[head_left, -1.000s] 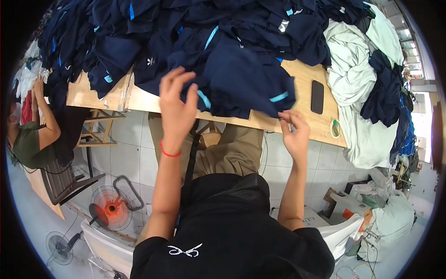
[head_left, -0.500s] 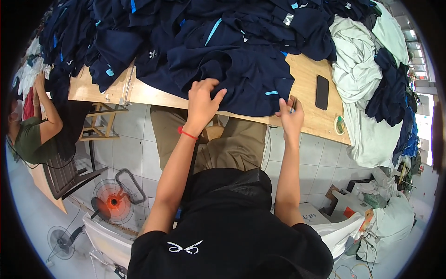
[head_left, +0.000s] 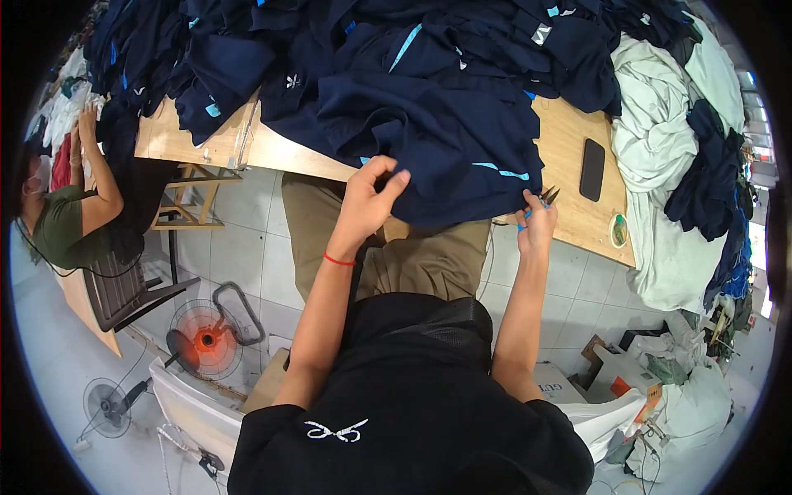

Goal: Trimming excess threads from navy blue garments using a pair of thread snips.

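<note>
A dark blue cloth is spread at the front of the wooden table, and part of it is hung over the edge, by the lap. The near side of the cloth is touched by the left hand. Its fingers are bent and its thumb is held out, but it cannot be told whether the cloth is pinched. Small snips are gripped in the closed right hand, just beside the right corner of the cloth. Their tips are pointed up and away. A light blue strip is seen on the cloth, near the right hand. More dark blue clothes are piled behind it. A black phone is laid on the table, to the right of the cloth. A round roll is set near the front right corner. Pale cloth is heaped past the phone. At the far left, another person is seen, with hands raised near white cloth. An orange fan is stood on the floor below.
</note>
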`<action>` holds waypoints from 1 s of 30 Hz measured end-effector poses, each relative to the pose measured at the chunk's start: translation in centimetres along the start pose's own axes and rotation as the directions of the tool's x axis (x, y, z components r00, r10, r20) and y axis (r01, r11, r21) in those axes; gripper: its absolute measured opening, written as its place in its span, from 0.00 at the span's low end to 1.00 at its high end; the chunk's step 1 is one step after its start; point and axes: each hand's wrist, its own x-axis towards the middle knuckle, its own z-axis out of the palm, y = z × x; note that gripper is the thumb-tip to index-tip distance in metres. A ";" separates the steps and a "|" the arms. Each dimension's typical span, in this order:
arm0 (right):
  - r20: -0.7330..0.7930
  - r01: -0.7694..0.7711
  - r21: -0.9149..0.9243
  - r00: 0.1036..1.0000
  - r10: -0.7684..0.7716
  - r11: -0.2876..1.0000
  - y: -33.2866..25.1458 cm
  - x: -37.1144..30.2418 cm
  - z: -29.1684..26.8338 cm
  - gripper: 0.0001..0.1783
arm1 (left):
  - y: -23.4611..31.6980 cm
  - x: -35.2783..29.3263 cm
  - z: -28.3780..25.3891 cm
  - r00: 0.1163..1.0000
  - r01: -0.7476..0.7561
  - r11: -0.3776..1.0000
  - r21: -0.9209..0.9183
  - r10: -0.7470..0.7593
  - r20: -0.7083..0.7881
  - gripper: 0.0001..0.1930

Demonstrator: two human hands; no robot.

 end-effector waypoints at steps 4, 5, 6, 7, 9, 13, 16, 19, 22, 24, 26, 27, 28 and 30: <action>-0.074 -0.041 0.098 0.996 0.048 0.994 0.5 0.7 -0.7 0.14 | 6.4 0.3 1.3 0.926 0.208 0.653 -0.728 -0.372 -0.068 0.06; -0.071 -0.042 0.095 0.996 0.049 0.995 0.3 0.7 -0.6 0.14 | 7.1 0.2 0.9 0.941 0.220 0.704 -0.675 -0.335 -0.043 0.07; -0.042 -0.018 0.064 0.999 0.020 0.998 0.0 0.7 -0.6 0.16 | 7.7 0.1 0.6 0.954 0.227 0.753 -0.617 -0.300 -0.014 0.09; -0.010 0.004 0.035 1.000 -0.004 0.999 0.0 0.6 -0.5 0.18 | 8.1 0.0 0.5 0.953 0.226 0.754 -0.616 -0.302 -0.020 0.09; 0.011 -0.016 0.032 1.000 0.016 0.999 -0.1 0.8 -0.5 0.19 | 8.9 -0.3 0.7 0.973 0.173 0.765 -0.620 -0.231 -0.013 0.10; 0.033 -0.003 0.051 0.999 0.002 0.999 0.6 1.3 -1.2 0.22 | 10.7 -0.3 1.1 0.973 0.169 0.728 -0.665 -0.231 -0.005 0.12; 0.009 0.020 0.038 1.000 -0.021 0.999 0.9 1.3 -1.3 0.25 | 11.9 0.0 1.5 0.955 0.158 0.683 -0.713 -0.290 -0.067 0.13; 0.111 -0.028 0.199 0.994 0.006 0.980 -0.5 0.7 -2.0 0.29 | 10.5 0.7 0.9 0.972 0.188 0.675 -0.713 -0.230 0.038 0.16; 0.110 0.065 0.418 0.987 -0.121 0.906 -3.9 -1.4 -2.0 0.32 | 14.1 2.9 1.5 0.993 0.023 0.814 -0.581 0.048 0.107 0.24; -0.026 0.217 0.513 0.971 -0.237 0.831 -7.1 -2.6 -2.6 0.31 | 17.7 5.1 1.5 0.953 -0.152 0.806 -0.573 0.273 0.132 0.27; -0.053 0.405 0.521 0.894 -0.445 0.751 -11.4 -5.3 -2.5 0.33 | 21.5 7.0 1.1 0.867 -0.405 0.746 -0.529 0.497 0.036 0.29; -0.073 0.517 0.505 0.824 -0.562 0.691 -12.7 -6.0 -3.1 0.33 | 22.5 8.2 1.4 0.852 -0.461 0.687 -0.562 0.520 -0.064 0.31; -0.151 0.618 0.431 0.768 -0.622 0.658 -14.5 -7.7 -1.7 0.31 | 23.4 9.5 0.7 0.825 -0.520 0.700 -0.490 0.560 -0.075 0.34; -0.107 0.733 0.409 0.630 -0.769 0.543 -15.8 -9.2 -1.0 0.27 | 24.6 11.2 0.5 0.900 -0.419 0.689 -0.591 0.402 -0.168 0.32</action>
